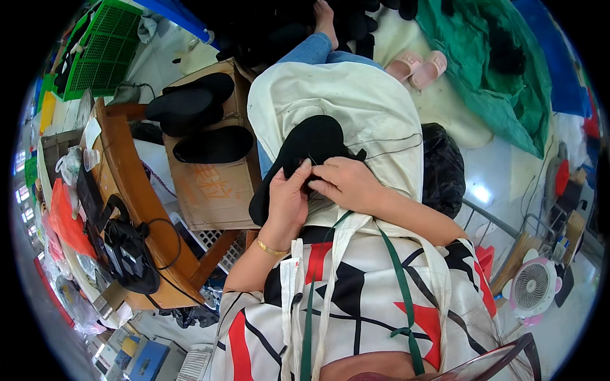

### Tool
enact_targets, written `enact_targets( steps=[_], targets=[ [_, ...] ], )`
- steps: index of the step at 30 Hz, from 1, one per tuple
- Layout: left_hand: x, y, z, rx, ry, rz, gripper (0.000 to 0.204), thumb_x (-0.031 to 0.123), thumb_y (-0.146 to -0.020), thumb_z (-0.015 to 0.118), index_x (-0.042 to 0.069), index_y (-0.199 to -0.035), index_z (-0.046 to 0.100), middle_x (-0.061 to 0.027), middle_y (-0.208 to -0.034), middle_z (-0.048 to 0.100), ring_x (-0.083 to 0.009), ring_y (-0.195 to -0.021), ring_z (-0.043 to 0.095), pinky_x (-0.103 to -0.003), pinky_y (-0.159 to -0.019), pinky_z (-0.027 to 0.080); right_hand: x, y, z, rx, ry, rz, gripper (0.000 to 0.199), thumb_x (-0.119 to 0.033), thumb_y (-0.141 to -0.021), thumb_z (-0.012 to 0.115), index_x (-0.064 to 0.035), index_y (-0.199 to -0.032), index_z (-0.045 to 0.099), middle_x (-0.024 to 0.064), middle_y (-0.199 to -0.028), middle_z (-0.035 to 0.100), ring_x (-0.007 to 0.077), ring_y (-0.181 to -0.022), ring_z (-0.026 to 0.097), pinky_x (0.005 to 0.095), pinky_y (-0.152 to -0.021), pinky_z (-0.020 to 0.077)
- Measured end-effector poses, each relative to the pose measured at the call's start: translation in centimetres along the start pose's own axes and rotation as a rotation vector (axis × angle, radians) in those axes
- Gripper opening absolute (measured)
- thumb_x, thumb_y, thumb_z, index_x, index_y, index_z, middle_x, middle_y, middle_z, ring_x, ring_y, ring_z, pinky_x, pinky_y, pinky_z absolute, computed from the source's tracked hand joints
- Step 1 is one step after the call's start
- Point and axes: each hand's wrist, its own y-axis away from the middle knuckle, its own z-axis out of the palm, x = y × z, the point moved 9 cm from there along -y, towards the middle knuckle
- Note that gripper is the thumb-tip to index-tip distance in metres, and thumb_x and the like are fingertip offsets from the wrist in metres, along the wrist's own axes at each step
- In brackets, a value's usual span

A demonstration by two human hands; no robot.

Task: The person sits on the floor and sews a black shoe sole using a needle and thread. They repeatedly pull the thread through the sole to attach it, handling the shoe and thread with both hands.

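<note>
Near the middle of the view, the person's two hands meet on a black felt piece [309, 147] that lies on a cream cloth [356, 101] over the lap. From the left hand [287, 200], the black piece sits at about one o'clock, touching the fingers. This hand's thumb and fingers pinch the edge of the black piece. From there, the right hand [346, 183] is at three o'clock, just beside it, with its fingers bent and pressed together on the same piece. A thin dark thread [394, 136] runs off toward three o'clock. At nine o'clock stands a cardboard box [216, 184] with more black pieces [190, 105] on top.
</note>
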Motion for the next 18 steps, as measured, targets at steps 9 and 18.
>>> enact_targets(
  steps=[9, 18],
  targets=[
    [0.4, -1.8, 0.2, 0.071, -0.091, 0.024, 0.028, 0.005, -0.087, 0.07, -0.001, -0.113, 0.063, -0.0079, -0.104, 0.068, -0.0165, -0.091, 0.065, -0.03, -0.084, 0.052, 5.7, 2.4, -1.5, 0.133, -0.717, 0.553, 0.015, -0.013, -0.096, 0.057, -0.0019, -0.105, 0.06, 0.0033, -0.078, 0.064, 0.008, -0.069, 0.061, 0.0228, -0.065, 0.0499],
    [0.4, -2.4, -0.6, 0.162, -0.194, 0.046, 0.029, 0.004, -0.082, 0.072, 0.0, -0.11, 0.063, -0.0066, -0.103, 0.068, -0.016, -0.091, 0.064, -0.03, -0.084, 0.05, 5.9, 1.6, 0.3, 0.001, -0.652, 0.612, 0.015, -0.015, -0.092, 0.057, -0.0004, -0.096, 0.06, 0.0042, -0.067, 0.061, 0.008, -0.054, 0.054, 0.0264, -0.051, 0.0439]
  ],
)
